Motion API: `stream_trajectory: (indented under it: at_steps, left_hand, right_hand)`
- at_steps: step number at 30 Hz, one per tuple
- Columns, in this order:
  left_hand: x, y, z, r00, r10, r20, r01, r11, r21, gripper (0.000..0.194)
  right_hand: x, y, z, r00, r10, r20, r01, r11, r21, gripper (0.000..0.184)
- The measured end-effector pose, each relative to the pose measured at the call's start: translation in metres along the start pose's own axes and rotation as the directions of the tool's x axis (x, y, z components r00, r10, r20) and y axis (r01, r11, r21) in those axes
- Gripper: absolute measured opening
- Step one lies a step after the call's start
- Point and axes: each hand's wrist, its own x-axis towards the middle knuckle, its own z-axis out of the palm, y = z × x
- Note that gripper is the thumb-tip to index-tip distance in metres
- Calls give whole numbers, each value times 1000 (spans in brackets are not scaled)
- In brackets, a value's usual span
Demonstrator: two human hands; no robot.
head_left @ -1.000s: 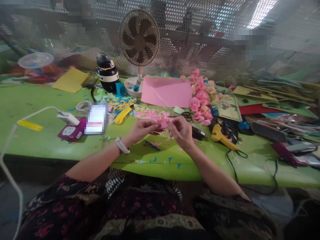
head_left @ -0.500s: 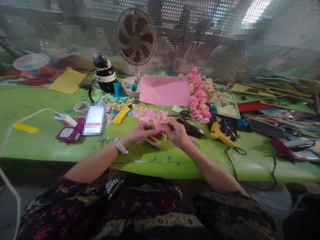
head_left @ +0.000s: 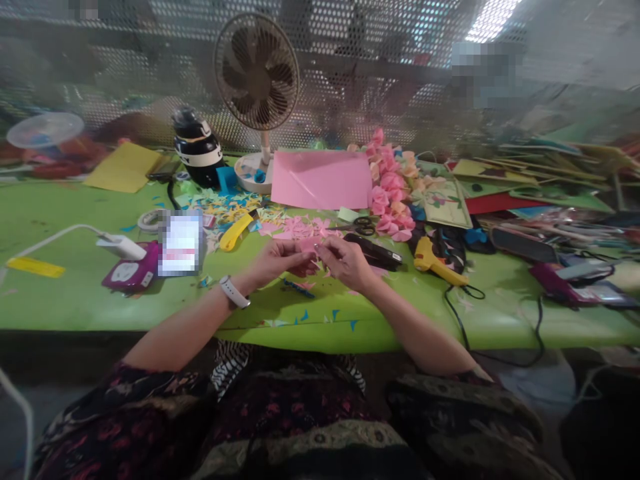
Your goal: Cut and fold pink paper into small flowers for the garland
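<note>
Small pink paper piece [head_left: 309, 245] between my 2 hands.
My left hand [head_left: 279, 261] pinches it, grip narrow; my right hand [head_left: 346, 263] pinches its right side, over the green bench [head_left: 65, 293] near pink paper scraps [head_left: 299, 228].

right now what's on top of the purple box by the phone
A white plug stands on the purple box, a white cable running from it. The plug hides the surface beneath it, including any socket.
</note>
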Motion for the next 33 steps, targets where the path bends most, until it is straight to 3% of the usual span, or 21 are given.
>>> stream_trajectory:
  at_steps: [12, 22, 33]
  left_hand:
    - [0, 5, 2, 990, 65, -126, -52, 993, 102, 39]
    - [3, 2, 0, 966, 126, -227, -86, 980, 179, 33]
    - [12, 8, -14, 851, 157, -501, -163, 986, 32, 42]
  right_hand:
    - [1, 0, -2, 996, 13, 89, -12, 1000, -8, 33]
    - [3, 3, -2, 998, -36, 53, 42, 993, -114, 31]
    - [6, -3, -47, 978, -50, -204, 6, 978, -208, 26]
